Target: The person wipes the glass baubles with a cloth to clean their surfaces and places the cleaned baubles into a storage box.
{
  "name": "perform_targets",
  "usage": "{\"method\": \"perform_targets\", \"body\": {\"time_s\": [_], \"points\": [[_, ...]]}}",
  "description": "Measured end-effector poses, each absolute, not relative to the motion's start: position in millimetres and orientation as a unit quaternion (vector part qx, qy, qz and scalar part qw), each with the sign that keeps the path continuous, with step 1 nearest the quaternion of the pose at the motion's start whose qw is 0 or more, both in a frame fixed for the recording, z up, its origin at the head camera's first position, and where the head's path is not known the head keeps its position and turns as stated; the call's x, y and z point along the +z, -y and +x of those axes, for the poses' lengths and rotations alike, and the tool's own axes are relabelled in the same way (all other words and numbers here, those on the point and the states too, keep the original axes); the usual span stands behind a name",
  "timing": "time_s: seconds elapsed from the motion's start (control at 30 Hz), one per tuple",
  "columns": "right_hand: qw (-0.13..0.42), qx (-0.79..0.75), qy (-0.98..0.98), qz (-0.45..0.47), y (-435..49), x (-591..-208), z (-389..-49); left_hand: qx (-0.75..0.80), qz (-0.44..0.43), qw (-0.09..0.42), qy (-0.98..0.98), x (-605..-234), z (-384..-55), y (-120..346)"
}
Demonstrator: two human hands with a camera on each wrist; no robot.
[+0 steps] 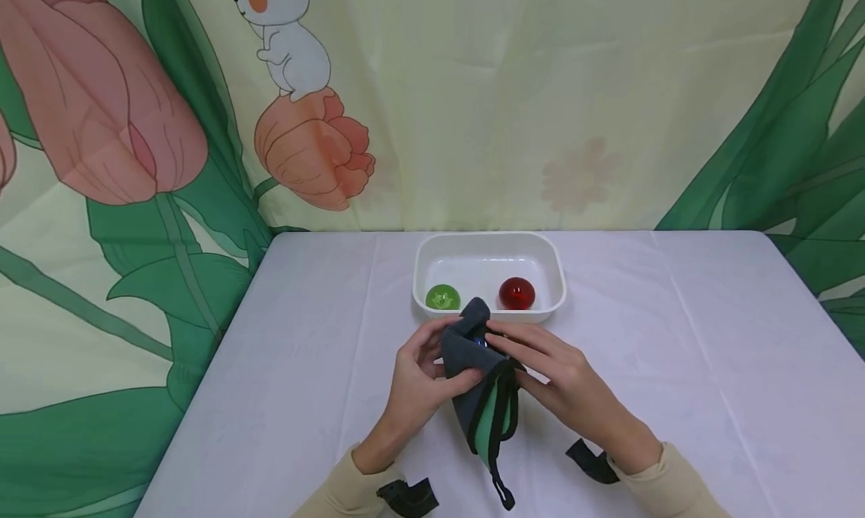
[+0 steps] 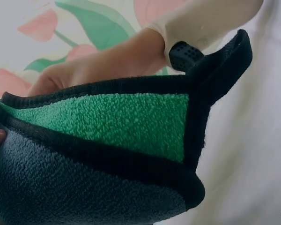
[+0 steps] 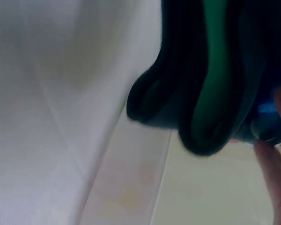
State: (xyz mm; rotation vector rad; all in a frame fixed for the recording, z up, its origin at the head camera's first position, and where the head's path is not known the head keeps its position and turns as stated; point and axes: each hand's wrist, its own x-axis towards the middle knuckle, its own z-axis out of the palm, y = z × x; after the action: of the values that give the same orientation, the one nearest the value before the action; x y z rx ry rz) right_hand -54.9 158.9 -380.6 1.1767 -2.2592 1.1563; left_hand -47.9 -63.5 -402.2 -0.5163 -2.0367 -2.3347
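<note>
A folded towel (image 1: 466, 353), dark grey-blue with green inside and black trim, is held up in front of the tray. My left hand (image 1: 422, 375) grips its left side, thumb on the near face and fingers behind. My right hand (image 1: 568, 371) holds it from the right, fingertips at the upper fold. A shiny blue object (image 1: 480, 342), mostly hidden by cloth and fingers, shows in that fold. In the left wrist view the towel's green lining (image 2: 117, 122) faces the camera, and its black loop (image 2: 229, 65) sticks out at the corner.
A white tray (image 1: 489, 240) stands at the far edge of the white-covered table (image 1: 304, 368). In it lie a green ball (image 1: 442, 297) at the left and a red ball (image 1: 516, 293) at the right. Behind hangs a flowered curtain (image 1: 507, 105).
</note>
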Motion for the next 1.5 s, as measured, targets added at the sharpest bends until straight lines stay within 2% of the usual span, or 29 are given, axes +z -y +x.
{"method": "perform_targets", "body": {"time_s": [0.13, 0.2, 0.47, 0.57, 0.8, 0.97, 1.13, 1.37, 1.5], "points": [[0.069, 0.489, 0.808, 0.321, -157.3, -382.3, -52.2, -0.749, -0.156, -0.007, 0.643, -402.5, -46.6, 63.1], [0.037, 0.514, 0.808, 0.284, -157.1, -382.1, -52.0, -0.754, -0.152, -0.009, 0.639, -401.9, -46.2, 62.6], [0.023, 0.511, 0.81, 0.287, -157.2, -381.4, -54.2, -0.751, -0.156, 0.002, 0.641, -402.1, -46.0, 63.4], [0.057, 0.48, 0.814, 0.321, -157.5, -381.5, -54.0, -0.752, -0.153, 0.006, 0.641, -402.7, -45.5, 63.7], [0.204, 0.4, 0.789, 0.418, -159.1, -383.1, -54.9, -0.755, -0.155, 0.006, 0.637, -401.6, -44.9, 62.6], [0.232, 0.401, 0.767, 0.444, -158.0, -384.6, -58.6, -0.756, -0.153, 0.005, 0.636, -399.5, -44.8, 61.4], [0.191, 0.435, 0.778, 0.412, -157.8, -384.9, -57.2, -0.76, -0.138, -0.011, 0.635, -400.1, -44.9, 61.1], [0.095, 0.515, 0.809, 0.269, -157.3, -382.9, -55.4, -0.764, -0.136, -0.019, 0.63, -400.0, -45.9, 61.4], [0.063, 0.514, 0.814, 0.264, -159.4, -382.8, -56.2, -0.763, -0.138, -0.006, 0.632, -401.7, -46.1, 60.6]]}}
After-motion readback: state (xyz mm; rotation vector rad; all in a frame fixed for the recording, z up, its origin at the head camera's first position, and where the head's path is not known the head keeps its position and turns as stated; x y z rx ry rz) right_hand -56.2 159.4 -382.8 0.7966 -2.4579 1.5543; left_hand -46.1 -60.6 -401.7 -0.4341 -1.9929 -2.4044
